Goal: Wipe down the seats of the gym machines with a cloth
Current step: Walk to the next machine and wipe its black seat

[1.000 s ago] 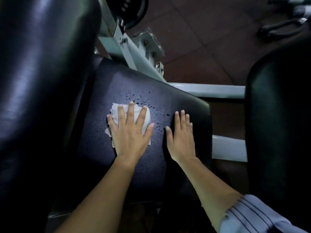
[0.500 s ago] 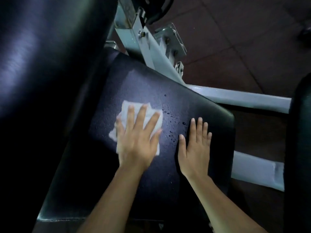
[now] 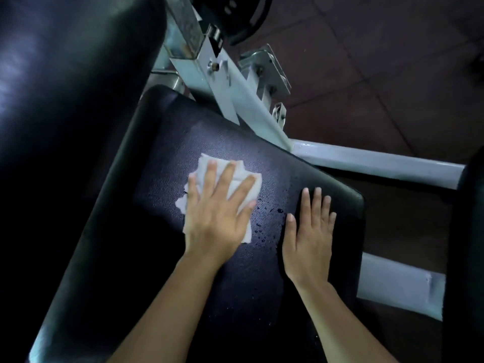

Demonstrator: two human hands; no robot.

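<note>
A black padded seat (image 3: 162, 258) of a gym machine fills the middle of the head view. A crumpled white cloth (image 3: 207, 163) lies on it, and my left hand (image 3: 217, 213) presses flat on the cloth with fingers spread. My right hand (image 3: 309, 234) rests flat on the seat's right side, fingers together, holding nothing. Water droplets (image 3: 264, 221) dot the seat between the two hands.
A tall black backrest pad (image 3: 65, 87) rises at the left. The machine's white metal frame (image 3: 235, 100) runs from the top centre down to a horizontal bar (image 3: 366, 161) at the right. Another black pad (image 3: 466, 258) stands at the right edge. Dark tiled floor lies beyond.
My left hand and the cloth have slid slightly rightward across the seat, over some droplets. My view has shifted, so the seat appears larger. The right hand stays flat on the seat.
</note>
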